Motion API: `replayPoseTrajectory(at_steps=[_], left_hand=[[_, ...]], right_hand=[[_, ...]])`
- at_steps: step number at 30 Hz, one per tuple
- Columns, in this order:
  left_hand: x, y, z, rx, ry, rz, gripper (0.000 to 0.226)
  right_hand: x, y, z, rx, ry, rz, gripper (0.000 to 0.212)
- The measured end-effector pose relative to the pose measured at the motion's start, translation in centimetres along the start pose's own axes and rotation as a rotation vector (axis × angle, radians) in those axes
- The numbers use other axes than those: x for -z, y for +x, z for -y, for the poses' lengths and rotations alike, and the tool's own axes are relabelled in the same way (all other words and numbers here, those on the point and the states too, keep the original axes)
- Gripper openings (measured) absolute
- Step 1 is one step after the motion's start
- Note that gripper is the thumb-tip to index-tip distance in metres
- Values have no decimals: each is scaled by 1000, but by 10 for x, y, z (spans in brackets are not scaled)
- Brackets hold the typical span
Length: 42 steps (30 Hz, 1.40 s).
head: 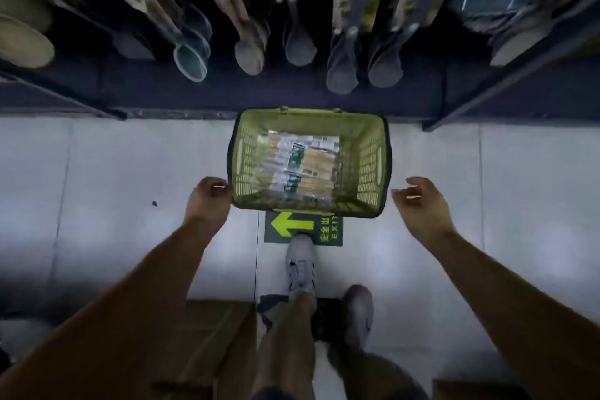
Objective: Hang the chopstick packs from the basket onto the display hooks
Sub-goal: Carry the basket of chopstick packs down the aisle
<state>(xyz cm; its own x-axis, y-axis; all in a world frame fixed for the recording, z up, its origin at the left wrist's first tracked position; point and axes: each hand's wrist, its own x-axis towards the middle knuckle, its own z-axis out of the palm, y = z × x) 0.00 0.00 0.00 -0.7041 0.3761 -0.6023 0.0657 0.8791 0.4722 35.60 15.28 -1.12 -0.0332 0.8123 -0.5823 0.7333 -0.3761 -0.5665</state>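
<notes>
Nothing picked yet: chopstick packs (300,161) lie in the basket (373,127) on the floor (97,188). Right hand (418,204) hangs loose and empty, while left hand (209,198) curls at the rim, grip unclear. Next, likely, reach in and pinch one pack.

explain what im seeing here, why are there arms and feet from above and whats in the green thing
No machine here: a person wears a wide-angle camera on the head, so the single picture looks down at their own body. A green basket stands on the tiled floor below a display of hanging utensils. Inside lie chopstick packs. The left hand is at the basket's near left corner, fingers curled; whether it grips the rim is unclear. The right hand hangs beside the basket, loosely open, holding nothing. One shoe stands on a green exit sticker.
</notes>
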Motion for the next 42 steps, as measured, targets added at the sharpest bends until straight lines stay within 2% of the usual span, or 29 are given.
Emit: replayPoseTrajectory(at_steps=[2,4,7,10,12,16,19,23,28,36,42], left_hand=[[-28,42,19,5,92,-33,27],[-52,81,40,23,151,-67,47],[-80,128,78,-8,199,-92,61],[-98,162,96,-55,253,-91,45],[-107,179,101,-47,199,-100,34],[-111,193,96,27,43,-124,35],[-105,182,89,6,24,-114,34],[-86,136,73,2,-13,-97,28],[-29,48,18,-52,53,-29,32],[75,-101,-125,-312,297,118,26],[102,-165,-226,-552,453,207,30]], right_hand=[[-31,38,-23,-7,-10,-46,52],[-60,71,-43,-27,11,-59,68],[-96,110,-71,-23,7,-109,75],[-118,140,-89,-5,-16,-185,58],[-129,153,-97,4,-37,-232,42],[-142,166,-95,-37,44,-281,24],[-136,161,-88,-49,71,-360,25],[-105,118,-85,-61,68,-393,28],[-21,25,-62,-177,99,-427,31],[136,-152,-5,-306,186,-515,27],[214,-255,15,-413,379,-658,17]])
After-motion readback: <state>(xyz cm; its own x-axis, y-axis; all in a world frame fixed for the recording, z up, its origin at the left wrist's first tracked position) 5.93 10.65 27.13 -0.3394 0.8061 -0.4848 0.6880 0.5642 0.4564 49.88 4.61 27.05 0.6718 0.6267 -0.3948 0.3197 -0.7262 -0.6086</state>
